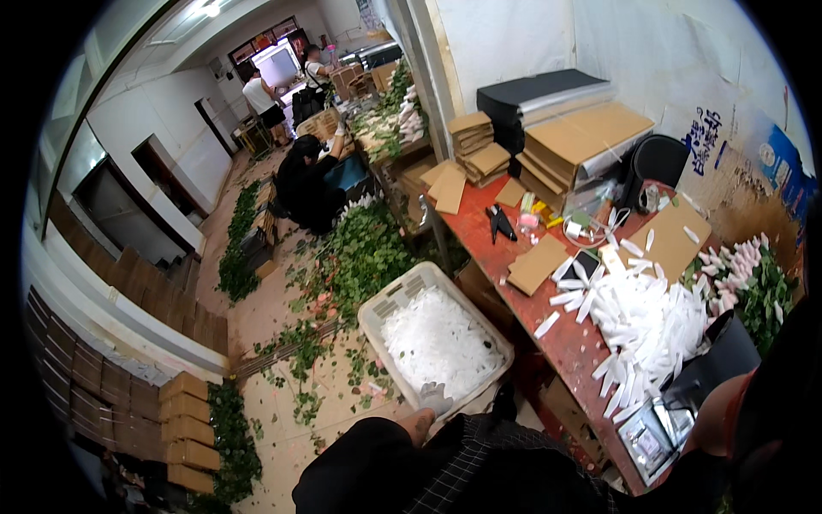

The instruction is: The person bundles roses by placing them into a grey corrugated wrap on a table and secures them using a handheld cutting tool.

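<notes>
My left hand [437, 397], in a grey glove, lies over the near rim of a pale plastic crate [373, 330]. Its fingers look bent over that rim, with the tips among the white pieces. A fluffy pile of thin white pieces [432, 338] fills the crate. On my right, only part of my bare right arm [726, 415] shows by the table edge; the right hand is out of sight. Near that arm, a large heap of slim, tapered white pieces [651, 321] covers the end of the red table [497, 248].
Cardboard sheets [586, 133], black pliers [499, 224] and a silver packet [648, 437] lie on the table. Pink flowers [743, 267] stand at the right. Cut leaves [360, 257] litter the floor. A crouching person [304, 184] and two standing people work farther back.
</notes>
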A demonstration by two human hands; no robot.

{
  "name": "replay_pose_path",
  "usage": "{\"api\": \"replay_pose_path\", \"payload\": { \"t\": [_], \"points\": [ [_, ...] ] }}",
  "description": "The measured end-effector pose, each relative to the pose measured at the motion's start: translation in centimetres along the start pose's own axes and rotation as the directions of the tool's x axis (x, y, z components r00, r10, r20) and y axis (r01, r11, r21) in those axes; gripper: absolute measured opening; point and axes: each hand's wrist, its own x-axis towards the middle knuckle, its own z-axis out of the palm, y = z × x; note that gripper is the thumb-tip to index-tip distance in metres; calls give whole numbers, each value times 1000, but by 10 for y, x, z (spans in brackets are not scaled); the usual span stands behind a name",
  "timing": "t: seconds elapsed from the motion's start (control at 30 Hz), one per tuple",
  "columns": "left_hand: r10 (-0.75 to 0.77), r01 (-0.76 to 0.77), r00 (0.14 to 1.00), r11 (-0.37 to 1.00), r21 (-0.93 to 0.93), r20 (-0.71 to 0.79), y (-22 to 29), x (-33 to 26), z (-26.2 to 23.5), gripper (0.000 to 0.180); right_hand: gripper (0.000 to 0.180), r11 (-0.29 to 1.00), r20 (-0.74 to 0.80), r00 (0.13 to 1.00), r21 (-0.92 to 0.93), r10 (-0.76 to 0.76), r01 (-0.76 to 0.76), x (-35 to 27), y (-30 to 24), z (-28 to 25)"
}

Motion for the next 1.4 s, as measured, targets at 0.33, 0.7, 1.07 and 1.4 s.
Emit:
{"api": "replay_pose_path", "payload": {
  "t": [0.33, 0.7, 1.07, 1.4],
  "points": [
    [-215, 226, 968, 971, -79, 128, -136, -44, 48, 50, 55, 957, 31, 997, 281, 65, -71, -27, -4, 56],
    [-95, 155, 975, 940, -305, 200, -174, -11, 6, 44, 56, 888, 178, 974, 412, 140, -203, -24, 13, 173],
    [5, 64, 888, 989, -134, 460, -389, -65, 97, 40, 58, 942, -37, 995, 321, -90, 97, 37, -57, 280],
    [-169, 341, 879, 876, -341, 446, -431, -63, 28, 57, 30, 176, 254, 266, 327, 930, -928, -282, 186, 395]
  ]
}}
